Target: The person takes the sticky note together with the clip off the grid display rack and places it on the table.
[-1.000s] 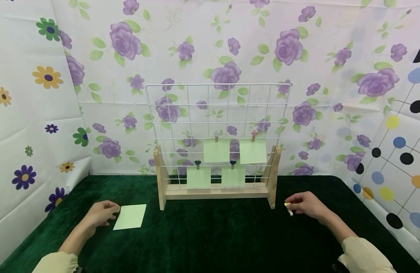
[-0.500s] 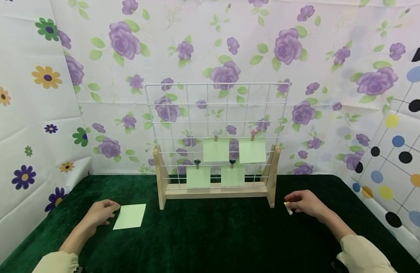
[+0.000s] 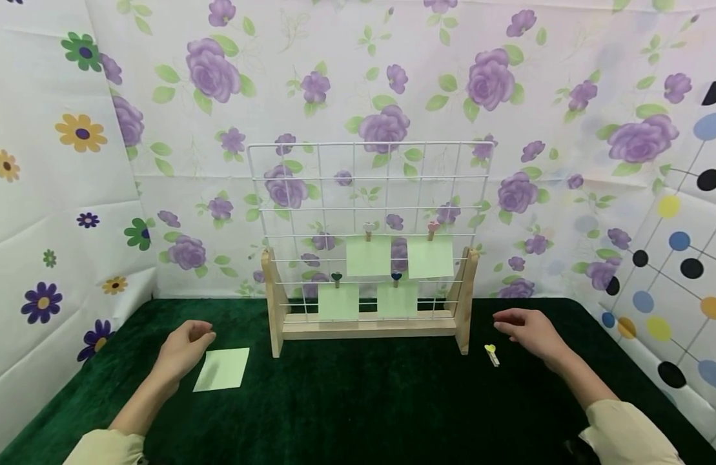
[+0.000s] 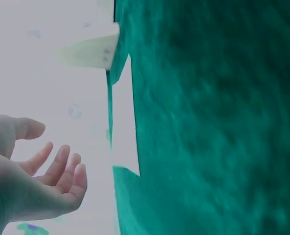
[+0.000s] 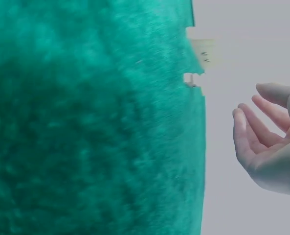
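A pale green paper square (image 3: 221, 369) lies on the dark green cloth; the left hand (image 3: 183, 349) hovers just beyond its upper left corner, fingers loosely bent and holding nothing. In the left wrist view the same hand (image 4: 42, 171) has its thumb and fingers apart, away from the paper (image 4: 124, 120). A small clip with a yellow heart (image 3: 492, 355) rests on the cloth. Up and to the right of it, the empty right hand (image 3: 534, 336) is raised; the right wrist view shows that hand (image 5: 274, 142) with relaxed fingers, clear of the clip (image 5: 191, 79).
Behind the paper and clip stands a white wire grid (image 3: 387, 177) on a wooden base (image 3: 369, 329). Several green sheets hang on it from heart clips, two in an upper row (image 3: 368, 257) and two lower down (image 3: 338, 303). Flower-printed sheeting (image 3: 218, 129) closes off the back.
Both hands have lifted and moved away, the left letting go of the paper's corner, the right releasing the yellow heart clip. Paper and clip stay where they were.
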Demonstrator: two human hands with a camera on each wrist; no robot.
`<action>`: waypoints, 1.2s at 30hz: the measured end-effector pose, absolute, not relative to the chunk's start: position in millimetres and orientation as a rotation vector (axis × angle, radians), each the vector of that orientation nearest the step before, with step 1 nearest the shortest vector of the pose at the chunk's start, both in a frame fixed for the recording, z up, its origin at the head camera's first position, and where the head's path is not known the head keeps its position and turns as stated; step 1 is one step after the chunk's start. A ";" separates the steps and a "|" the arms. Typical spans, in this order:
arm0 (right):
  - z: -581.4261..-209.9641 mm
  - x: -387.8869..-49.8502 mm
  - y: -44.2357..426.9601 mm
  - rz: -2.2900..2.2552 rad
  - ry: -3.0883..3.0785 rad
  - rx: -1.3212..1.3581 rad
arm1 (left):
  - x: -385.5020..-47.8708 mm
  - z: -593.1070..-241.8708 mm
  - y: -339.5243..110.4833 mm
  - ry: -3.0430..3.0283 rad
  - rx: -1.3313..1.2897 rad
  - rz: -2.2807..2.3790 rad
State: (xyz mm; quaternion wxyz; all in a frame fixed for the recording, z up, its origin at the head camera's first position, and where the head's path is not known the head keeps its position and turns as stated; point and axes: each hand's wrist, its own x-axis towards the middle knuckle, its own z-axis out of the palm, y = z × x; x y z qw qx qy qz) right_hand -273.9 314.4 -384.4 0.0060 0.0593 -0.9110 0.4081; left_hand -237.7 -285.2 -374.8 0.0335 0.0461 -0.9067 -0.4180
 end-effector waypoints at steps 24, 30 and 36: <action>-332.8 -248.5 260.0 1.279 -2.669 0.450 | -228.1 -336.6 -195.5 -2.638 -0.029 -1.490; -322.6 -249.2 245.6 1.277 -2.651 0.488 | -226.9 -326.5 -176.6 -2.606 -0.135 -1.537; -309.2 -252.8 228.4 1.357 -2.606 0.563 | -233.1 -318.4 -161.2 -2.568 -0.216 -1.584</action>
